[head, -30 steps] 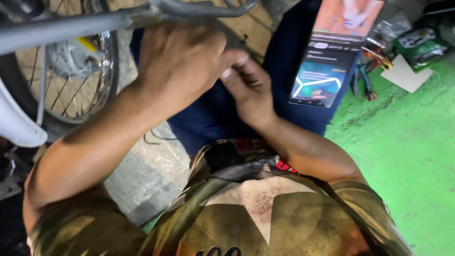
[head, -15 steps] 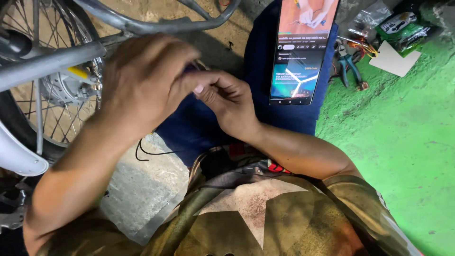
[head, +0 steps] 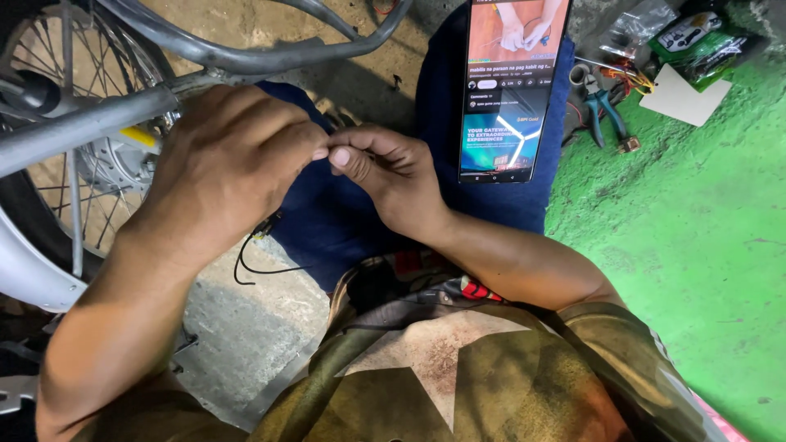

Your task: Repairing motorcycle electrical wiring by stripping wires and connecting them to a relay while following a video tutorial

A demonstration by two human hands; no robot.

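— Black wire (head: 255,245), thin, is what the hands are busy with. It trails out from under the left hand (head: 233,168), loops down over the grey concrete floor (head: 246,327) and curls back toward the dark blue trouser leg (head: 344,221).

— How are the hands set?

— The left hand is curled into a narrow pinch, its fingertips meeting those of the right hand (head: 385,172) in front of the knee. The right hand is also closed small, thumb pressed against forefinger. Whatever sits between the fingertips is too small to make out; I cannot tell whether it is the wire's end.

— And just around them?

— Both forearms come up from a shirt in olive tones with a pale star (head: 434,360) on the chest. Behind the left hand runs a grey metal tube (head: 82,127), and past it a spoked wheel (head: 74,180) with a white mudguard (head: 24,270) at the lower left.

— Farther out?

— A phone (head: 509,86) stands upright on the right leg, screen lit with a video page. Beyond it, on the green painted floor (head: 696,245), lie pliers with blue-green handles (head: 604,110), a bundle of coloured wires (head: 630,78), a white card (head: 684,94) and a green packet (head: 696,37).
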